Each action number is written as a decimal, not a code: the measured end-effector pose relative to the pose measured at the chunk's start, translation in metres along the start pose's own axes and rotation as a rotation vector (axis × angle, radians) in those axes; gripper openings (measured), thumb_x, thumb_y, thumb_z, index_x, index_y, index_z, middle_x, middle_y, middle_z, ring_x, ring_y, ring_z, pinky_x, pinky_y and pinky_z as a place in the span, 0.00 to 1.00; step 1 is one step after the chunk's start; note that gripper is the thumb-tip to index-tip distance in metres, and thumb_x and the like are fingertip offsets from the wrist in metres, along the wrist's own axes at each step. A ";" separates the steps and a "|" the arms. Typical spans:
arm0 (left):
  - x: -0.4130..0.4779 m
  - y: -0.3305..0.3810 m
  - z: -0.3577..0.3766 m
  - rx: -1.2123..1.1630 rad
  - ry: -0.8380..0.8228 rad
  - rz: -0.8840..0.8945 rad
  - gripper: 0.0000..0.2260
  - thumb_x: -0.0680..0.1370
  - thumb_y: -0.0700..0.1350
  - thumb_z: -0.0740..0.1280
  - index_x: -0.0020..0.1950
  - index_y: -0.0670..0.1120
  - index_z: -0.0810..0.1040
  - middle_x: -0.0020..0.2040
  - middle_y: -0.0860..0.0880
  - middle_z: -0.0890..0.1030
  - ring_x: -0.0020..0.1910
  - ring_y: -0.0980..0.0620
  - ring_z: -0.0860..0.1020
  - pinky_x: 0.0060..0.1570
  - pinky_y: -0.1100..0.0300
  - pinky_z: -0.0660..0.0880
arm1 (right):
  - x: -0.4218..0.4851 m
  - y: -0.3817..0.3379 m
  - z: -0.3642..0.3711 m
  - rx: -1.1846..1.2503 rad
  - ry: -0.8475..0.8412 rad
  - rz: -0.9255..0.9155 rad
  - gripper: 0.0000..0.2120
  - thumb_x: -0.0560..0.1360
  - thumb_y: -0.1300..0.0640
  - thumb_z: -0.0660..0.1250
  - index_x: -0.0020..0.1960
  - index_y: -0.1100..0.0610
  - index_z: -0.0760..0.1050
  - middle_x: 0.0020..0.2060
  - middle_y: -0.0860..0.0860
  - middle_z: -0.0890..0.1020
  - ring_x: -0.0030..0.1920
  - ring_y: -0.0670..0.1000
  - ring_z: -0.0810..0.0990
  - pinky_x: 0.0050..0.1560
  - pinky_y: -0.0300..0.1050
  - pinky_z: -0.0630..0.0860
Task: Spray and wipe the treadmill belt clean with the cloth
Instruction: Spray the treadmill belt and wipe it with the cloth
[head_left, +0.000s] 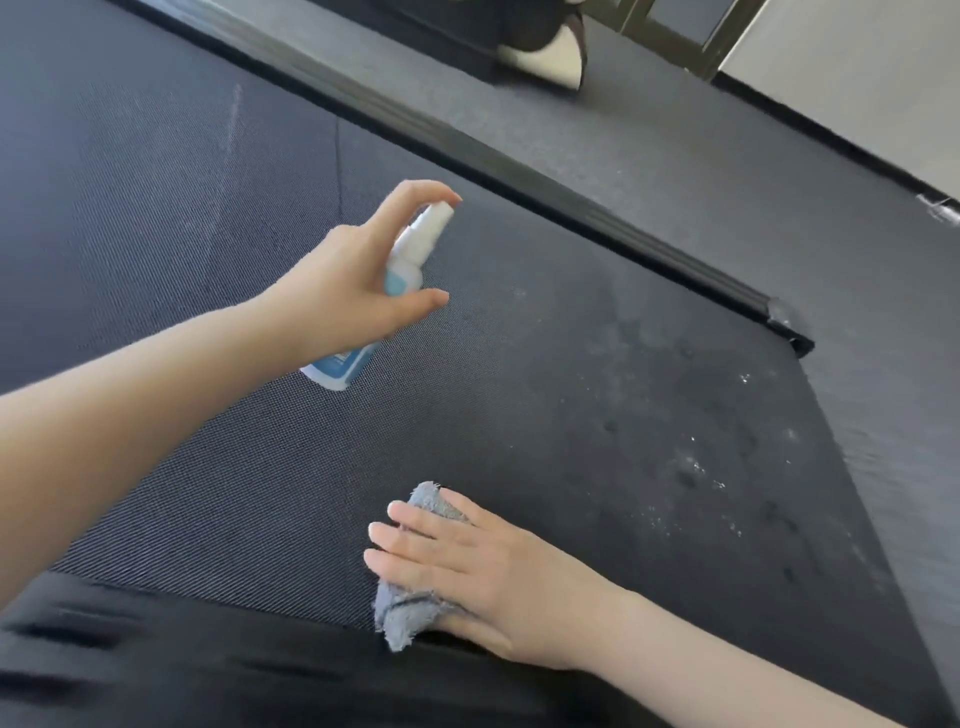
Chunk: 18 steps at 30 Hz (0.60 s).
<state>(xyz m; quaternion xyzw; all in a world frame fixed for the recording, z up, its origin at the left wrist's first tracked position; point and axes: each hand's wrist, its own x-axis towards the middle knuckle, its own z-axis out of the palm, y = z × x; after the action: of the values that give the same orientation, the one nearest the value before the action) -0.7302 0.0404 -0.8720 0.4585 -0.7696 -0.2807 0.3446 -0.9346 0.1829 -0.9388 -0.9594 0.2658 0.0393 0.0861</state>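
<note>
Left hand (353, 280) grips the spray bottle (410, 249), forefinger on nozzle; fill level unreadable. Right hand (478, 577), fingers straight, presses the cloth (402, 618) onto the belt (597, 364).

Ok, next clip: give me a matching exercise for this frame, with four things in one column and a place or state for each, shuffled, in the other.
Things
1. spray bottle
2. cloth
3. treadmill belt
4. side rail

Places or states
a. speckled with droplets on the right of the picture
b. runs along the belt's far edge
c. gripped in the left hand, fingertip on the nozzle
d. pressed on the belt under the flat right hand

Pairs: 1-c, 2-d, 3-a, 4-b
</note>
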 end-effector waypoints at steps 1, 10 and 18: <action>0.002 0.003 0.001 -0.003 0.003 -0.001 0.26 0.74 0.47 0.71 0.67 0.58 0.63 0.35 0.39 0.79 0.32 0.42 0.79 0.39 0.46 0.77 | -0.003 0.001 -0.001 -0.008 0.011 0.022 0.23 0.82 0.51 0.54 0.75 0.56 0.59 0.74 0.50 0.61 0.76 0.49 0.51 0.75 0.51 0.52; 0.009 0.013 0.016 -0.018 0.002 0.021 0.26 0.74 0.45 0.70 0.69 0.55 0.63 0.35 0.50 0.78 0.33 0.43 0.80 0.43 0.43 0.78 | -0.013 0.031 0.004 -0.023 0.091 0.062 0.22 0.82 0.51 0.51 0.75 0.56 0.59 0.75 0.50 0.61 0.76 0.48 0.51 0.75 0.50 0.53; 0.004 0.024 0.056 0.036 0.069 -0.039 0.26 0.74 0.45 0.71 0.68 0.57 0.63 0.36 0.38 0.79 0.31 0.42 0.79 0.39 0.42 0.78 | -0.029 0.134 0.004 -0.038 0.147 0.288 0.23 0.83 0.54 0.51 0.76 0.57 0.53 0.76 0.49 0.55 0.76 0.47 0.47 0.75 0.43 0.43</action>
<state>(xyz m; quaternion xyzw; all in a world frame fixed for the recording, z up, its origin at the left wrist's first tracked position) -0.7884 0.0534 -0.8865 0.4889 -0.7531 -0.2576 0.3570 -1.0286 0.0853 -0.9586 -0.9132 0.4052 -0.0140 0.0416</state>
